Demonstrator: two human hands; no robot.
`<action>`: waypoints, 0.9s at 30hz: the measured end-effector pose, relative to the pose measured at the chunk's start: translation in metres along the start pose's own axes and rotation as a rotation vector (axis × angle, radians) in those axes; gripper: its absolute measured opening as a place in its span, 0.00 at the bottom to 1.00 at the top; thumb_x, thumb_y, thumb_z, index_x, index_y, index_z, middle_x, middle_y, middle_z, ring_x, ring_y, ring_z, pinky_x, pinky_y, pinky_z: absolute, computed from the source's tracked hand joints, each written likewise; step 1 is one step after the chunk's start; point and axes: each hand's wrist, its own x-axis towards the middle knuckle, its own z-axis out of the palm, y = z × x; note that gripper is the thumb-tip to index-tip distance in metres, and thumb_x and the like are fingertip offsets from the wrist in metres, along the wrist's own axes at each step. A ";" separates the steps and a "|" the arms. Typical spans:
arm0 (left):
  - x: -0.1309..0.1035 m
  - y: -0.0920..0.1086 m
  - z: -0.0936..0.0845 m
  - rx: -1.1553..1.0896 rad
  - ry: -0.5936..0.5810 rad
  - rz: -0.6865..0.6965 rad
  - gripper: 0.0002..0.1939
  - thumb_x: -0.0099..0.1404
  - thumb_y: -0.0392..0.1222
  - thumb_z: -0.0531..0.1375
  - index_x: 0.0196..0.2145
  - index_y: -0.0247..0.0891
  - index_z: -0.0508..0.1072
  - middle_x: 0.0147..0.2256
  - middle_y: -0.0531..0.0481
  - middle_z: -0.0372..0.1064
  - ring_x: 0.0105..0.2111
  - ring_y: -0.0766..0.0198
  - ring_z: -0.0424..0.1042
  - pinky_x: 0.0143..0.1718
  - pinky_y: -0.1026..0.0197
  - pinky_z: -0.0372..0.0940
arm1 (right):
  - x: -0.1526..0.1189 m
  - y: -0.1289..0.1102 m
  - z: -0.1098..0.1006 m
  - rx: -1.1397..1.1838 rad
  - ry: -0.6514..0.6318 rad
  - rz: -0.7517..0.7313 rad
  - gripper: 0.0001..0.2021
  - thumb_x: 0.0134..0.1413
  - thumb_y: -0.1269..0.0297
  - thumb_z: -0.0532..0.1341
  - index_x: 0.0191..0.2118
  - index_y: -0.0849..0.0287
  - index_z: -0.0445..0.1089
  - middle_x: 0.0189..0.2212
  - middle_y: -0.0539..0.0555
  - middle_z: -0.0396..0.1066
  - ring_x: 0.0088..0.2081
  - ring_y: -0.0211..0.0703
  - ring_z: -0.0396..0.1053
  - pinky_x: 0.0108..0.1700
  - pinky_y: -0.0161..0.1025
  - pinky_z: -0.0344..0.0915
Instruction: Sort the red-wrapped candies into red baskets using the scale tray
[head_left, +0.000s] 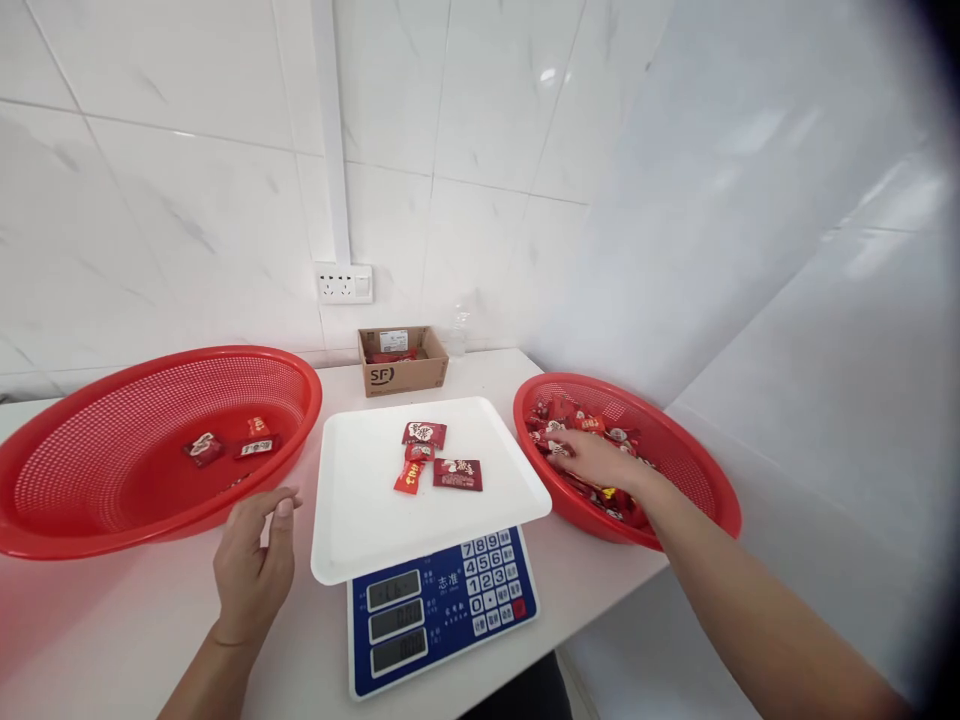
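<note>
My right hand (598, 462) reaches into the right red plastic basket (705, 488). Its fingers are stretched over the pile of red wrapped candies (589, 424) and touch packets there; no packet is plainly gripped. My left hand (256, 555) hovers beside the left red basket (292, 440), thumb and forefinger apart, with nothing visible in it. Between them stands a digital scale (442, 610) with a white tray (360, 520). On the tray lie several red packets: one at the back (424, 433), one at the right (458, 474) and smaller wrapped candies (409, 477) at the left.
The left basket holds a few red packets (204, 449). A small cardboard box (405, 377) with red packets inside stands behind the tray, beside a clear plastic container (460, 325). A wall socket (343, 284) is above. Tiled walls bound the white table (487, 370) at the back and right.
</note>
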 end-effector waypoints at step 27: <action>0.043 -0.030 -0.057 0.566 -0.403 -0.239 0.25 0.67 0.54 0.43 0.44 0.36 0.72 0.36 0.43 0.76 0.40 0.50 0.72 0.51 0.47 0.59 | -0.060 0.013 0.066 -0.195 0.236 0.133 0.27 0.60 0.50 0.40 0.56 0.50 0.65 0.48 0.54 0.72 0.43 0.53 0.74 0.36 0.45 0.70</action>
